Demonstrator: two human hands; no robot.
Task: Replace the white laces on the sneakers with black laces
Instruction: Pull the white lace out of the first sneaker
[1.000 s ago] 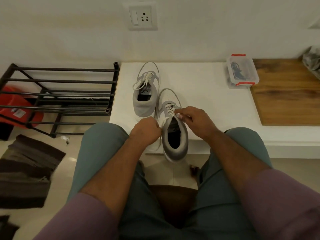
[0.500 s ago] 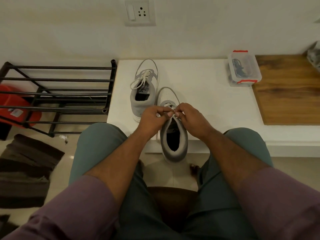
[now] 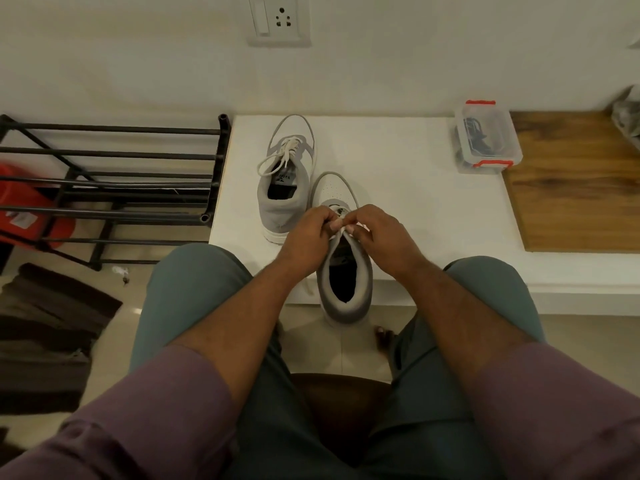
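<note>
Near sneaker [image 3: 343, 271], heel toward person, overhanging white bench [image 3: 415, 202] edge, long axis front-to-back: left hand [image 3: 304, 237] and right hand [image 3: 384, 237], equally near, both pinch its white lace [image 3: 341, 230] above the tongue.

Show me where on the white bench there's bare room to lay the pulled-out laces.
Bare: the white bench between the near sneaker and the clear box, up to the wooden board. Crowded: the bench's left end, where the far sneaker stands and both hands pinch the near sneaker's white lace.
</note>
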